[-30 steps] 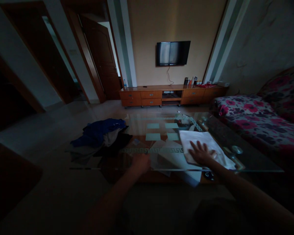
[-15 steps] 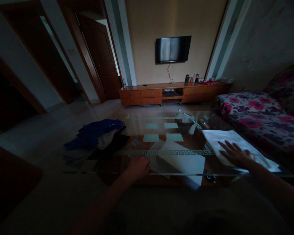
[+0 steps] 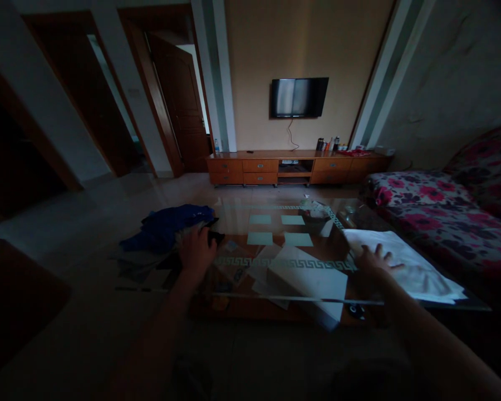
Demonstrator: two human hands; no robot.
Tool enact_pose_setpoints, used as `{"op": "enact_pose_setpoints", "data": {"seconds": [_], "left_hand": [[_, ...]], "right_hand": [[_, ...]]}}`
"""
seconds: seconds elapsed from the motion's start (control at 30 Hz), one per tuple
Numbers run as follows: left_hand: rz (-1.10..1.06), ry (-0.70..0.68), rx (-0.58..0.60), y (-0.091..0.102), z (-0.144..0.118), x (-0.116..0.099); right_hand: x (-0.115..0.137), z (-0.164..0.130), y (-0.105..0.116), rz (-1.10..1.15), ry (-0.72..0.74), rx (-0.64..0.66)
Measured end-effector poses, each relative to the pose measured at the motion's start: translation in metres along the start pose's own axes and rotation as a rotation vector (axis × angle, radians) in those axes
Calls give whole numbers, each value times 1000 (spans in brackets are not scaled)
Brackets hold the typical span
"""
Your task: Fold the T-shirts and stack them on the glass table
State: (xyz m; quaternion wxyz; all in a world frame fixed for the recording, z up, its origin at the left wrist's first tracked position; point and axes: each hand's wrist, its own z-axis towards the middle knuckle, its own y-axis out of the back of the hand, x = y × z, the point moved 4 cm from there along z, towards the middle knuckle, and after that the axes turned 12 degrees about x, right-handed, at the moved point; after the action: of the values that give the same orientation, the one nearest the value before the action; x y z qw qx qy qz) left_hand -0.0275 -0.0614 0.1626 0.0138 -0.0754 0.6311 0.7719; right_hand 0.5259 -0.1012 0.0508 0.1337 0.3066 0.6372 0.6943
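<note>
My right hand (image 3: 373, 262) lies open, fingers spread, at the folded white cloth's (image 3: 404, 262) near edge on the glass table (image 3: 275, 220); my left hand (image 3: 197, 252), loosely open and empty, reaches the clothes pile (image 3: 167, 231)

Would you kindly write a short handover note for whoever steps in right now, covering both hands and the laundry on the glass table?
Left hand: open, reaching onto the pile of clothes, blue on top, at the left end of the glass table.
Right hand: open, fingers spread, at the near edge of the folded white cloth; contact unclear in the dim light.
Done: white cloth lies folded flat at the table's right end.
Left: the pile is still unfolded.
</note>
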Motion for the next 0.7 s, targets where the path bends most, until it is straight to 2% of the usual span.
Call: {"op": "enact_pose_setpoints", "data": {"seconds": [0.03,0.1,0.17,0.27,0.33,0.37,0.47,0.57,0.63,0.7], "left_hand": [[-15,114,-82,7,3,15],[-39,331,-222,17,4,47],[-58,453,-267,17,5,77],[-105,450,-140,5,11,109],[-147,421,-90,1,17,118],[-176,409,-108,3,21,118],[-353,288,-235,21,27,94],[-707,-55,-287,49,18,41],[-972,-309,-206,69,-1,0],[-1302,-497,-5,86,-23,-34]], "right_hand": [[19,-7,-5,28,-47,36],[62,-25,-12,62,-23,118],[100,-47,-13,56,42,151],[140,-81,-10,75,131,181],[157,-98,-7,91,192,232],[164,-105,-5,105,227,262],[182,-115,3,224,373,343],[200,-125,10,454,611,477],[209,-136,13,564,763,566],[213,-147,18,552,875,578]]}}
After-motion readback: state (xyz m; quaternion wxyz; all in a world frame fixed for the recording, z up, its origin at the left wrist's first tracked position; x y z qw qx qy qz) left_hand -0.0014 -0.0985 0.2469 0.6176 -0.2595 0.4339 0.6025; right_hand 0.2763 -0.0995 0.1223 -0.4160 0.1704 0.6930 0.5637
